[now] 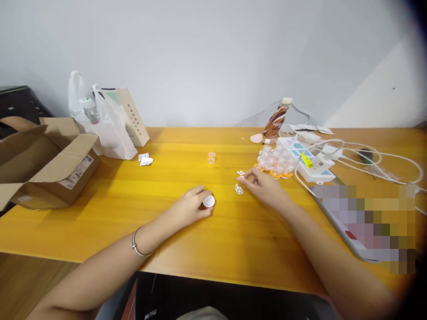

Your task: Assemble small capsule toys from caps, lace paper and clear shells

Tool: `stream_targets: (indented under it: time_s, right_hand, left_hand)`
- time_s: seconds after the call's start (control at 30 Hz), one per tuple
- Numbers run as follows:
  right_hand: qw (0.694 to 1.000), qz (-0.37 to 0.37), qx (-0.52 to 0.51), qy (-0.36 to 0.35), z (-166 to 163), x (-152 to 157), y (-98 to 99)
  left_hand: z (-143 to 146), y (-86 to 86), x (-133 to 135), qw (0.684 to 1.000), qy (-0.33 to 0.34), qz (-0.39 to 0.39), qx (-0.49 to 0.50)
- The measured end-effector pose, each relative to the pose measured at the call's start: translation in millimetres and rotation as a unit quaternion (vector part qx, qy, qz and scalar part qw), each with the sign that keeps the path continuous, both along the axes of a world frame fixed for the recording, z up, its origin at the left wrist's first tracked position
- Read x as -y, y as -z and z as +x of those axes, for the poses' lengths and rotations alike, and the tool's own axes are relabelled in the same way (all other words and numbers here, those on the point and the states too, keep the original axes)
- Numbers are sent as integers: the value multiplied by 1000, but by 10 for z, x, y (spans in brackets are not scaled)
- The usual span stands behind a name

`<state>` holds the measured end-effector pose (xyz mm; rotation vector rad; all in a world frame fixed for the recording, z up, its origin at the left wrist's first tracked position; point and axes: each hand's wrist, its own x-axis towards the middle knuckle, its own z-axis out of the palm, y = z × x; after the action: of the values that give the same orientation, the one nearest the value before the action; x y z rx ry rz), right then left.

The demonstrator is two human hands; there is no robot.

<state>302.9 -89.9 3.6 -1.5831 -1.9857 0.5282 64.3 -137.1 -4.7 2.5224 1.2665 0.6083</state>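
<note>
My left hand (pixel 191 206) rests on the yellow wooden table (pixel 173 231), fingers curled round a small white round cap (pixel 209 201). A bracelet sits on that wrist. My right hand (pixel 262 184) lies to the right of it, fingertips pinched together over a small white patterned piece (pixel 239 190) on the table; a second such piece (pixel 240 172) lies just beyond. Whether the fingers grip anything is too small to see. A tiny clear cup (pixel 211 157) stands farther back, alone.
A cluster of several clear and orange small cups (pixel 276 162) sits behind my right hand, beside a white power strip (pixel 308 161) with cables and a brown bottle (pixel 276 120). An open cardboard box (pixel 43 162), white plastic bag (pixel 106 126) and crumpled paper (pixel 145 159) stand at left.
</note>
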Motion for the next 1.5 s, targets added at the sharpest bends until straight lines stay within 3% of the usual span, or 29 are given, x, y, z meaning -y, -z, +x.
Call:
stream_targets:
  time_s: [0.13,0.3,0.53,0.7,0.87,1.03,1.13,1.2,1.33,1.5]
  right_hand:
    - [992,-50,107,-39,-8,79,41]
    - [979,-22,184,-81,-150,199,42]
    - [979,7,187,-82,-195,199,74]
    - [991,73,108,7,-26,12,168]
    - [991,102,89,-1,82,-170,310]
    - [992,104,68,-23,30,-198,314]
    - [996,92,-10,-21,-54,-156,271]
    - [990,46,-134,-21,-128,-112,250]
    - [916,-87,-390,-24,-262,-21,227]
    - [844,-172,-507,-4,-309,38,189]
  left_hand:
    - [10,-45,35,1000,-3,-13,18]
    - [51,-148,-26,997,-27,-14,71]
    - [399,-192,-718,996,79,36,19]
    - [645,-150,-1065,993,111,4,-26]
    - [418,-233,-992,993,116,-16,-34]
    - [18,-265,-796,973,206,-101,-38]
    - [-33,-151,-750,977,193,-87,-2]
    - [-11,-71,-739,985,161,-57,26]
    - [-4,3,-661,993,104,-22,50]
    - [-128,20,-457,994,26,-16,101]
